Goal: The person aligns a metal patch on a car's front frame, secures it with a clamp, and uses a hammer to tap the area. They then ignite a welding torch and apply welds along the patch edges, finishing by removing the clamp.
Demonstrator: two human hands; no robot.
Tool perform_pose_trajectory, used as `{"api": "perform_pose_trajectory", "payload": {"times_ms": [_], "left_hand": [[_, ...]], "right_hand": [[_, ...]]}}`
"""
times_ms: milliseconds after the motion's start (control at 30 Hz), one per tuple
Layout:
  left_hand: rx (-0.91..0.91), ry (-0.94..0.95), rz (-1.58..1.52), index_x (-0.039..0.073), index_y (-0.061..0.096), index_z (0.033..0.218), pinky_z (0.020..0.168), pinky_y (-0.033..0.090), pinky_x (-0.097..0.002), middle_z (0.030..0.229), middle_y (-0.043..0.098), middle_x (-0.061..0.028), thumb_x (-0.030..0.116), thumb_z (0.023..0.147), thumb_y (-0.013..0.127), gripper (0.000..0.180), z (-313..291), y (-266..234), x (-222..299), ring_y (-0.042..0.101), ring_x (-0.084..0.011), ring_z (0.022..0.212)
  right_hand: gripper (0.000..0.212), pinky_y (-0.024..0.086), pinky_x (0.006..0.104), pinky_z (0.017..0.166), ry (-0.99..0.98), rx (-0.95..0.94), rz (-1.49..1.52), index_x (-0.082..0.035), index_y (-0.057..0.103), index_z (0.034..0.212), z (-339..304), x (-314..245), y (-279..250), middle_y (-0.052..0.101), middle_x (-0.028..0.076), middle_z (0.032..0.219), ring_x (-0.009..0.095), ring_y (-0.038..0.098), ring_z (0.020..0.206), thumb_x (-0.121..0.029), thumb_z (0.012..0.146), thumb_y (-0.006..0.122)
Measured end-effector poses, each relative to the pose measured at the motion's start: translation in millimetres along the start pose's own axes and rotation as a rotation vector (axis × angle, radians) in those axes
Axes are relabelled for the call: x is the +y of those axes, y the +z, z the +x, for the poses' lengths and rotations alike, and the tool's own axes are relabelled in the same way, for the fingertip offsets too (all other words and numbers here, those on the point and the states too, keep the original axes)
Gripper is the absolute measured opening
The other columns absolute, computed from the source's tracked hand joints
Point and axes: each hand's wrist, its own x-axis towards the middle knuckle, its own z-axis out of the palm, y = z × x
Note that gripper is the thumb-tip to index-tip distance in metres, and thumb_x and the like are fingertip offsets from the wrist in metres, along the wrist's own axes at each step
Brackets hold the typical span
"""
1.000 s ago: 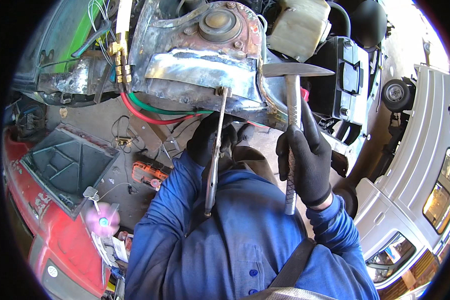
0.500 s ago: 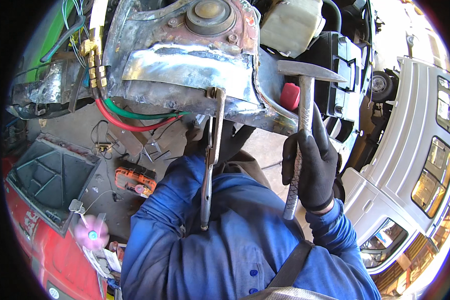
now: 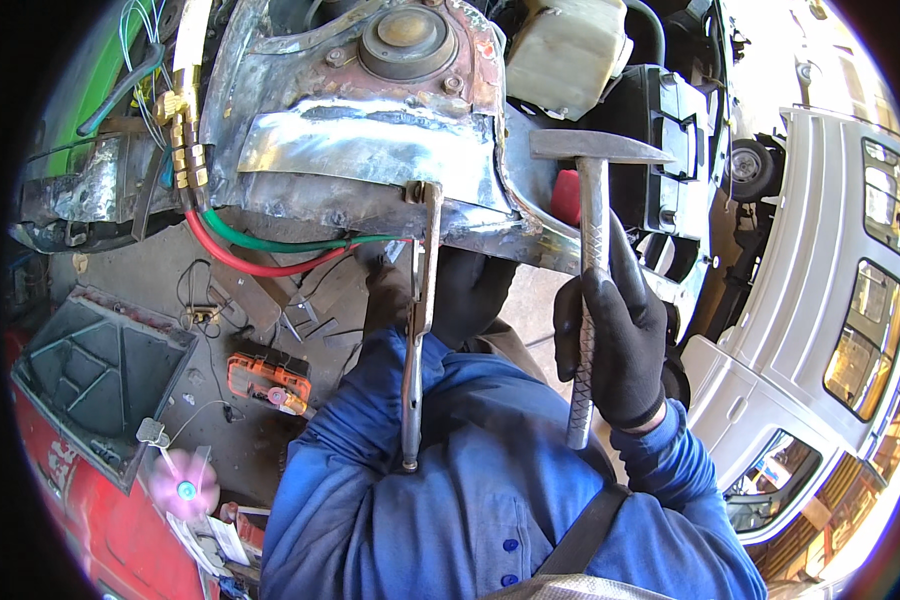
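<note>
My right hand (image 3: 625,345), in a black glove, is closed round the textured handle of a chipping hammer (image 3: 592,190). The hammer stands upright with its pointed metal head above my fist. My left hand (image 3: 467,295), also gloved in black, is just below the lower edge of a welded car body panel (image 3: 370,150); its fingers are dark and mostly hidden under that edge. A pair of locking pliers (image 3: 413,385) grips the panel's edge and hangs down in front of my left sleeve. Bright bare metal covers part of the panel, below a round strut mount (image 3: 407,42).
Red (image 3: 240,262) and green hoses with brass fittings run under the panel at left. A black battery (image 3: 660,150) and whitish plastic tank (image 3: 567,55) sit at right. An orange-black case (image 3: 270,380) and pink fan (image 3: 184,487) stand lower left; a white van (image 3: 770,300) is far right.
My left hand has shifted slightly lower, and its fingers show less. The hammer, still in my right hand, has moved slightly left. The whole view has shifted a little.
</note>
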Motion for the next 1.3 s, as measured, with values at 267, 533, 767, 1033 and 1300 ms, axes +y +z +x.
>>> {"api": "perform_pose_trajectory", "payload": {"times_ms": [267,533,767,1033,1300], "left_hand": [[-0.019,0.05,0.119,-0.001,0.072,0.13,0.1,0.056,-0.0472,0.123,0.075,-0.0201,0.005,0.101,0.075,0.03,3,-7,2,0.072,-0.036,0.115],[-0.036,-0.02,0.127,-0.001,0.072,0.129,0.1,0.055,-0.0455,0.122,0.075,-0.0176,0.005,0.102,0.074,0.028,5,-6,15,0.071,-0.033,0.114],[-0.052,0.052,0.179,-0.001,0.07,0.134,0.109,0.051,-0.045,0.129,0.071,-0.0189,0.005,0.105,0.07,0.03,2,-7,20,0.067,-0.0313,0.122],[-0.045,0.037,0.182,-0.003,0.069,0.135,0.11,0.05,-0.0472,0.13,0.072,-0.0198,0.004,0.106,0.067,0.03,2,-7,14,0.068,-0.0339,0.123],[-0.031,-0.069,0.163,-0.002,0.073,0.124,0.094,0.055,-0.0523,0.114,0.074,-0.0252,0.005,0.099,0.073,0.026,0,-8,6,0.07,-0.047,0.106]], "right_hand": [[0.067,0.046,0.0237,0.056,-0.071,0.007,-0.168,-0.001,0.028,0.173,5,8,7,0.066,0.007,0.08,0.01,0.058,0.061,-0.019,0.113,0.052],[0.065,0.049,0.0252,0.055,-0.247,0.061,-0.293,-0.005,0.029,0.174,12,20,20,0.067,0.006,0.081,0.008,0.059,0.06,-0.015,0.114,0.052],[0.064,0.05,0.0247,0.057,-0.308,0.216,0.035,-0.002,0.027,0.173,-1,10,21,0.067,0.006,0.078,0.008,0.06,0.06,-0.009,0.113,0.047],[0.066,0.05,0.0243,0.061,-0.276,0.242,-0.083,-0.003,0.027,0.174,-1,7,14,0.064,0.001,0.081,0.006,0.059,0.068,-0.011,0.113,0.053],[0.067,0.048,0.0246,0.061,-0.185,0.138,-0.231,-0.004,0.03,0.174,3,5,29,0.065,0.002,0.081,0.005,0.056,0.065,-0.003,0.11,0.051]]}}
